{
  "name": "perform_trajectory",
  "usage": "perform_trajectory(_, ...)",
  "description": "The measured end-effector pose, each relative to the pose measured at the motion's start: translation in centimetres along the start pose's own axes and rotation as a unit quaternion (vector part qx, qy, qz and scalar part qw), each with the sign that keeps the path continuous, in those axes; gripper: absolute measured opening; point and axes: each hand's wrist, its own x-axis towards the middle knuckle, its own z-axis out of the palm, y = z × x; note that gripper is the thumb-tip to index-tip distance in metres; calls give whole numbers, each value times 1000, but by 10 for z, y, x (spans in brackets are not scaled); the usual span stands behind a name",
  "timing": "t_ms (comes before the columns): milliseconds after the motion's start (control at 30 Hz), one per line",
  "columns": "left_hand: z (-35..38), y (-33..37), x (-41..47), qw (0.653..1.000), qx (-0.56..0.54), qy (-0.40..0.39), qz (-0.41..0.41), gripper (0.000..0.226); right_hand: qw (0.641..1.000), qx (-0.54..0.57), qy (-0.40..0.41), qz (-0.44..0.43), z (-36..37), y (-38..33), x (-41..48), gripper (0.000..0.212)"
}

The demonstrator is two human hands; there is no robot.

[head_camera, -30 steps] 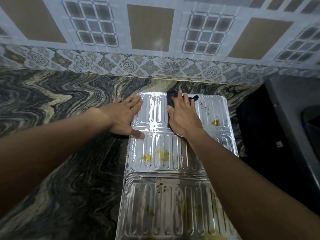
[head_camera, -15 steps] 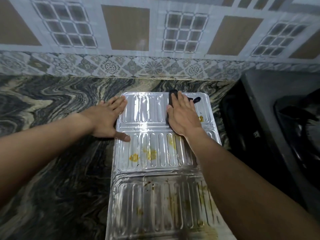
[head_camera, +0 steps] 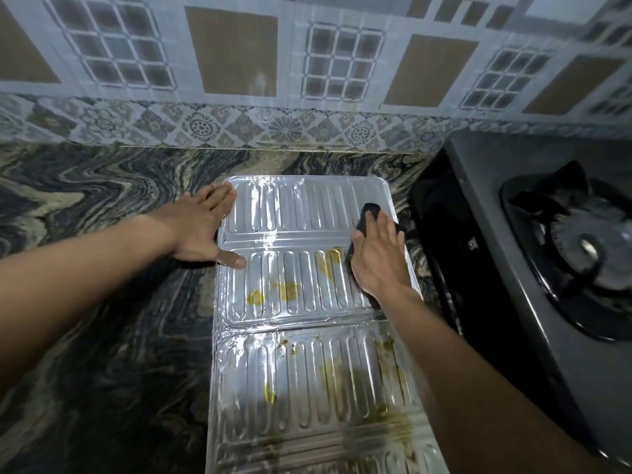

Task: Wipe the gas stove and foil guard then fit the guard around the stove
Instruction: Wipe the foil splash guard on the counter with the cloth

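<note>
Head view — right hand (head_camera: 378, 256) (cloth (head_camera: 369, 213) beneath) now farther right.

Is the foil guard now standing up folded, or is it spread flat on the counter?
Spread flat. The foil guard lies open on the marble counter, its ribbed panels facing up, not yet around the gas stove.
</note>
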Motion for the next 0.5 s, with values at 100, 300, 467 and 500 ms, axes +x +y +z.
perform_trajectory(100, 0, 1, -1, 1000, -4, 2, 3, 140, 1000, -1, -11, -23, 3, 0, -28, 55)
perform_trajectory(300, 9, 3, -13, 997, -35, 64, 37, 129, 999, 22, -13, -39, 6, 5, -37, 55)
perform_trajectory(467, 24, 8, -38, 997, -46, 26, 48, 146, 999, 22, -11, -36, 6, 4, -37, 56)
perform_trajectory(500, 28, 9, -42, 998, -38, 12, 46, 152, 999, 22, -13, -33, 6, 4, -37, 56)
